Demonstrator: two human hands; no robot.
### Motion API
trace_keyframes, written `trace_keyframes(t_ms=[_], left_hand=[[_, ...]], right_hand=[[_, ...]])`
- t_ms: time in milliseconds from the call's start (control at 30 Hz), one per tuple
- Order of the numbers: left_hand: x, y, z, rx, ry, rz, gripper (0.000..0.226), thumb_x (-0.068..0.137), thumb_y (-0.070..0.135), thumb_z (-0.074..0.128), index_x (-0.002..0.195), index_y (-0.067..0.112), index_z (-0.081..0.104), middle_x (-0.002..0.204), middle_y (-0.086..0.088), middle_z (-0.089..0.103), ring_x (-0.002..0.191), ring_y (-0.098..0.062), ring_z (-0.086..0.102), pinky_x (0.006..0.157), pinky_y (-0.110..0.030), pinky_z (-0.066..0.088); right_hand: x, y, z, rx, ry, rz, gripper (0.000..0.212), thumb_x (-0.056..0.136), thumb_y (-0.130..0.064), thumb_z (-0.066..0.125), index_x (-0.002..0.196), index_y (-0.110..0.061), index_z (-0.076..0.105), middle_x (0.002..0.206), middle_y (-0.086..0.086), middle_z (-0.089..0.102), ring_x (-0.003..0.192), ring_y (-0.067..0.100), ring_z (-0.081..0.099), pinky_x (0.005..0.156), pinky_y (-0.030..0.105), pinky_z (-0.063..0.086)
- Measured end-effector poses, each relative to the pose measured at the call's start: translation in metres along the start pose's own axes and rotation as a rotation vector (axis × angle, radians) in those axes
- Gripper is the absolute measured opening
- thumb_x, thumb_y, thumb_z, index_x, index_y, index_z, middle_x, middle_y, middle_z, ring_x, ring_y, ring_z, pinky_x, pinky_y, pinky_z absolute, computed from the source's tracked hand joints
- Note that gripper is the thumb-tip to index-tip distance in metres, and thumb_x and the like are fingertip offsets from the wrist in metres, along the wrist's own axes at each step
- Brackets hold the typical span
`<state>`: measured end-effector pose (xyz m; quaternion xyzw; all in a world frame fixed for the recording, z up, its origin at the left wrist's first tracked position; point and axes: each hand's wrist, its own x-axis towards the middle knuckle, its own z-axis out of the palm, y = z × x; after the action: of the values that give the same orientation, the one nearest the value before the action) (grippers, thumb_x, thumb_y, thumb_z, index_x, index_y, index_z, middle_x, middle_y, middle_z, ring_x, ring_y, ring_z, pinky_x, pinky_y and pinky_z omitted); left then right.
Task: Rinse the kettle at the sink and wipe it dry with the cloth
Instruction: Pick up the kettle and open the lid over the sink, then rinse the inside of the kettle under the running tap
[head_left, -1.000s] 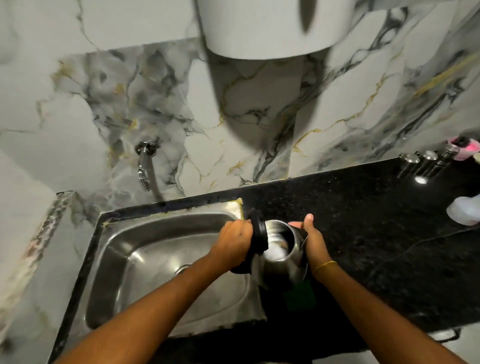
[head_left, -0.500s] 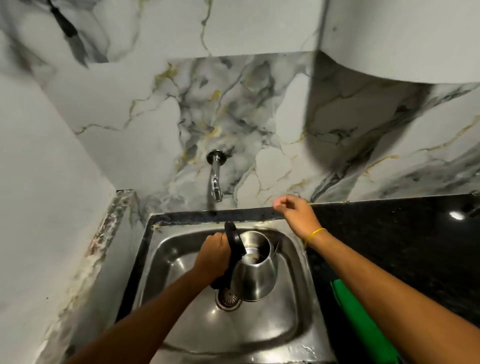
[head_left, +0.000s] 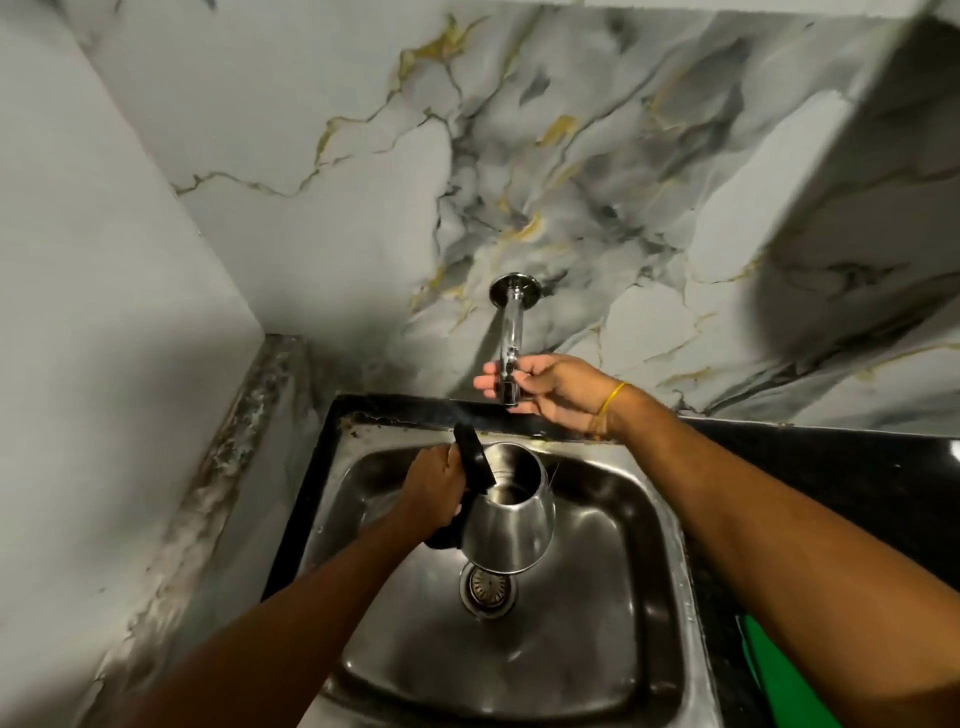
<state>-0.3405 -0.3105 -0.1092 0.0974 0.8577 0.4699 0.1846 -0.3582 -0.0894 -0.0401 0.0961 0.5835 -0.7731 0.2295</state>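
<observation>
We are holding the kettle (head_left: 511, 525) by its handle in our left hand (head_left: 434, 486), fingers wrapped tight, over the sink (head_left: 660, 571). Our right hand (head_left: 550, 392) is pinching the tap (head_left: 509, 338) above; the open mouth is sitting just below and nearer us than the spout.

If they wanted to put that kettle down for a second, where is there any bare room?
The sink floor is bare in front of the drain and toward its right wall. The black counter right of the sink looks bare beyond the right forearm. It is crowded under the tap, where the right hand and the kettle meet.
</observation>
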Motion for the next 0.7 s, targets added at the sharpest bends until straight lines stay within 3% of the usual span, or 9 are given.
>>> trace_keyframes(t_ms=[33,133,267,367,433,533,600,700], left_hand=[[0.006,-0.003,0.000,-0.020,0.008,0.006,0.039,0.089,0.040,0.035,0.054,0.023,0.041,0.050,0.004,0.046,0.047,-0.013,0.042,0.054,-0.036,0.039],[0.023,-0.012,0.002,-0.026,0.025,0.006,0.043,0.092,0.036,0.036,0.052,0.021,0.040,0.050,0.003,0.044,0.049,-0.012,0.039,0.056,-0.035,0.035],[0.039,-0.022,0.001,-0.041,0.026,0.035,0.043,0.093,0.033,0.034,0.052,0.022,0.038,0.049,0.006,0.038,0.045,-0.005,0.034,0.053,-0.032,0.031],[0.045,-0.026,0.001,-0.072,0.024,0.040,0.053,0.090,0.047,0.031,0.058,0.009,0.048,0.056,-0.004,0.047,0.052,-0.008,0.043,0.055,-0.032,0.035],[0.048,-0.028,0.002,-0.072,0.026,0.062,0.068,0.088,0.055,0.028,0.067,-0.004,0.053,0.062,-0.010,0.053,0.060,-0.016,0.049,0.057,-0.033,0.038],[0.050,-0.027,0.002,-0.016,0.036,0.109,0.063,0.089,0.059,0.025,0.063,0.009,0.053,0.060,-0.005,0.052,0.056,-0.010,0.048,0.055,-0.030,0.039],[0.052,-0.026,0.002,-0.008,0.037,0.127,0.059,0.092,0.058,0.026,0.062,0.014,0.051,0.058,-0.004,0.053,0.054,-0.009,0.048,0.055,-0.032,0.043],[0.054,-0.027,0.002,-0.015,0.045,0.148,0.060,0.100,0.046,0.029,0.069,0.003,0.055,0.068,-0.024,0.062,0.061,-0.023,0.053,0.061,-0.046,0.049]], right_hand=[[0.002,0.001,-0.012,0.047,-0.118,0.004,0.049,0.101,0.012,0.031,0.147,0.003,0.045,0.152,0.024,0.052,0.138,0.033,0.053,0.113,0.039,0.045],[0.017,0.006,-0.039,0.081,-0.299,0.020,0.050,0.095,0.012,0.041,0.140,-0.001,0.056,0.140,0.016,0.064,0.133,0.027,0.060,0.104,0.032,0.054],[0.036,0.010,-0.052,-0.050,-0.309,-0.012,0.047,0.083,-0.004,0.072,0.128,-0.014,0.072,0.126,0.009,0.073,0.127,0.033,0.054,0.087,0.028,0.053],[0.041,0.012,-0.053,-0.037,-0.312,-0.009,0.046,0.077,-0.004,0.077,0.121,-0.017,0.077,0.117,0.004,0.078,0.114,0.016,0.068,0.080,0.018,0.056],[0.044,0.012,-0.053,-0.032,-0.301,-0.008,0.044,0.076,0.004,0.072,0.114,-0.017,0.080,0.112,0.002,0.080,0.110,0.012,0.072,0.089,0.021,0.059],[0.042,0.009,-0.050,-0.107,-0.228,-0.035,0.043,0.070,0.006,0.073,0.105,-0.017,0.082,0.104,0.002,0.081,0.104,0.012,0.075,0.094,0.025,0.060],[0.038,0.008,-0.045,-0.183,-0.160,-0.083,0.040,0.066,0.001,0.081,0.102,-0.017,0.082,0.097,0.003,0.081,0.095,0.014,0.076,0.089,0.025,0.062],[0.033,0.013,-0.033,-0.305,0.005,-0.149,0.048,0.058,-0.013,0.092,0.101,-0.001,0.074,0.080,0.002,0.072,0.076,0.015,0.067,0.073,0.023,0.060]])
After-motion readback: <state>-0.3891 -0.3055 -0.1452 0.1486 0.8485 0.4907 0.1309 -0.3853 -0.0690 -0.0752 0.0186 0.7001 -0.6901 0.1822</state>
